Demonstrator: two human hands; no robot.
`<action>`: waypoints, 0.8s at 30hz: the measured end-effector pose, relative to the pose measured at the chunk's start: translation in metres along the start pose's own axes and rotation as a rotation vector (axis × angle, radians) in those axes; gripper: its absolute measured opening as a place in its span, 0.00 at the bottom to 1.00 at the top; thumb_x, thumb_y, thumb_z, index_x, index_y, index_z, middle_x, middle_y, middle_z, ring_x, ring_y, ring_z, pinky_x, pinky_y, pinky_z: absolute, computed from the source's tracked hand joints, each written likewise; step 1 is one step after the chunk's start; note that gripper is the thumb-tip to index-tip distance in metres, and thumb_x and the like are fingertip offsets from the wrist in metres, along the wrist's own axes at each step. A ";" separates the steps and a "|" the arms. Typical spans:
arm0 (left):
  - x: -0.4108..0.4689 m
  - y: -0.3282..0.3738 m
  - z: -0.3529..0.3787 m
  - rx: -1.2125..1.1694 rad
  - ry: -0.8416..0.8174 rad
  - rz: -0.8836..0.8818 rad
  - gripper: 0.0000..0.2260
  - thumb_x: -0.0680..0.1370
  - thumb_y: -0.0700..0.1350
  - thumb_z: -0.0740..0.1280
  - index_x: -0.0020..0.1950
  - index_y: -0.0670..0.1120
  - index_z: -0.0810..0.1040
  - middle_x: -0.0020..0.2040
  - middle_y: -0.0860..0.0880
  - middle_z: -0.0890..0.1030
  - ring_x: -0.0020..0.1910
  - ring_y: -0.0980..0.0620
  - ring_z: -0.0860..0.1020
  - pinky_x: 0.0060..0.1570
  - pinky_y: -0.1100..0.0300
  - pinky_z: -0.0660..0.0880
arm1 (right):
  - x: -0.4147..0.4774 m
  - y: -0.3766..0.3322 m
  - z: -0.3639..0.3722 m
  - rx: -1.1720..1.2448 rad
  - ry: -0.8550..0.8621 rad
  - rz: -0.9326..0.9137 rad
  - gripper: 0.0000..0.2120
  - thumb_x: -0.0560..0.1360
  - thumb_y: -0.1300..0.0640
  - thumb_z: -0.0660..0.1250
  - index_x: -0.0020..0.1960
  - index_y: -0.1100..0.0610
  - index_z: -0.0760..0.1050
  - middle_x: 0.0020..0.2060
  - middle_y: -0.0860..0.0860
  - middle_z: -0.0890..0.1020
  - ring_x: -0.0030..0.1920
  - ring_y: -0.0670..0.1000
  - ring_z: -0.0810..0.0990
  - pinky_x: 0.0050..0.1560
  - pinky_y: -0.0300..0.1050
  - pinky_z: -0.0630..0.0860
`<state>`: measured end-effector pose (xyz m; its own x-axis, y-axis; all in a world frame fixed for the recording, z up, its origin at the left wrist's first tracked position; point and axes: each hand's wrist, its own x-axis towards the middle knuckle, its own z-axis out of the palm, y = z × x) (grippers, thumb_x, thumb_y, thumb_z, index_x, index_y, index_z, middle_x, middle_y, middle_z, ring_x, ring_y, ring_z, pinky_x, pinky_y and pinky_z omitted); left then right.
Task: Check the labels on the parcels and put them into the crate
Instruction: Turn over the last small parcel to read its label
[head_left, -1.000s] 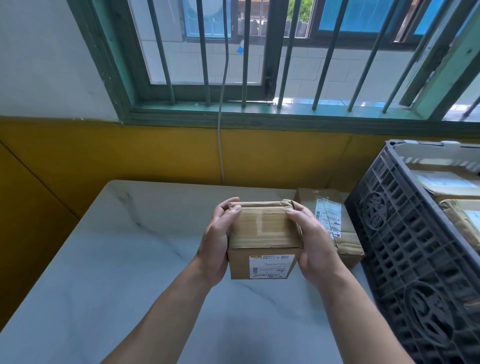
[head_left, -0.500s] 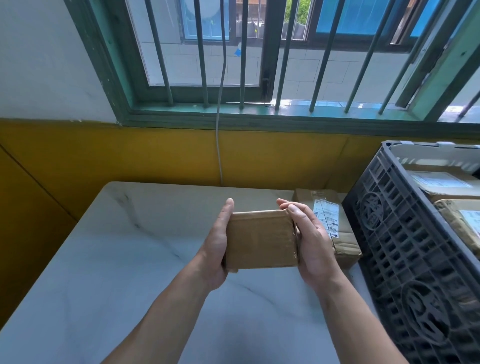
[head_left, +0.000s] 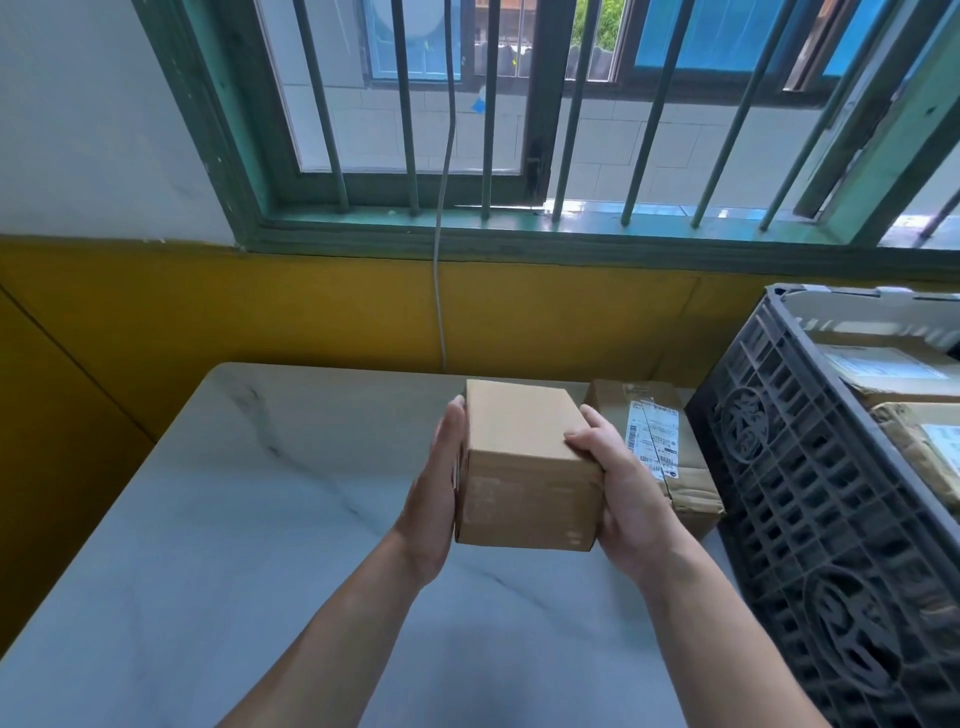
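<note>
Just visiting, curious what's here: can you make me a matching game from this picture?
1 plain brown cardboard box
2 taped brown parcel with white label
3 dark grey slatted plastic crate
4 thin grey cable

A hangs down the yellow wall
B held between left hand and right hand
C lies on the white marble table
D holds labelled parcels

Pairs: 1-B; 2-C; 3-D; 4-A

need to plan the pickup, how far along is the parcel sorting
Done: two labelled parcels lie in the crate. In hand: the left hand and right hand hold a small box, no label facing the camera. Left: that box and the taped parcel beside the crate.
</note>
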<state>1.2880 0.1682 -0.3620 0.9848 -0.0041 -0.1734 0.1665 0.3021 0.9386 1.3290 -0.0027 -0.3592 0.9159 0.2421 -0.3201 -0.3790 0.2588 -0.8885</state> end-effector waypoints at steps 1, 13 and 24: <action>0.001 0.001 -0.001 -0.043 0.009 -0.019 0.21 0.83 0.66 0.51 0.64 0.60 0.78 0.59 0.57 0.86 0.59 0.57 0.83 0.57 0.56 0.81 | 0.000 0.001 -0.001 -0.010 -0.012 -0.015 0.27 0.75 0.53 0.68 0.73 0.44 0.68 0.55 0.45 0.85 0.51 0.48 0.83 0.43 0.44 0.79; 0.010 -0.017 -0.015 -0.180 0.093 -0.026 0.38 0.66 0.53 0.72 0.76 0.53 0.69 0.70 0.46 0.79 0.68 0.43 0.78 0.67 0.41 0.75 | 0.001 -0.002 0.000 0.020 -0.024 -0.004 0.21 0.75 0.56 0.69 0.68 0.50 0.75 0.58 0.54 0.85 0.56 0.54 0.83 0.55 0.51 0.80; 0.018 -0.018 -0.019 -0.183 0.115 -0.077 0.27 0.73 0.50 0.68 0.73 0.49 0.73 0.67 0.39 0.80 0.62 0.40 0.80 0.61 0.39 0.77 | -0.002 0.003 -0.004 -0.049 -0.032 0.000 0.34 0.66 0.46 0.73 0.71 0.42 0.70 0.62 0.49 0.83 0.62 0.54 0.81 0.65 0.62 0.77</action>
<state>1.3021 0.1810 -0.3875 0.9558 0.0719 -0.2851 0.2189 0.4733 0.8533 1.3264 -0.0060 -0.3627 0.9110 0.2722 -0.3098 -0.3709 0.2128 -0.9039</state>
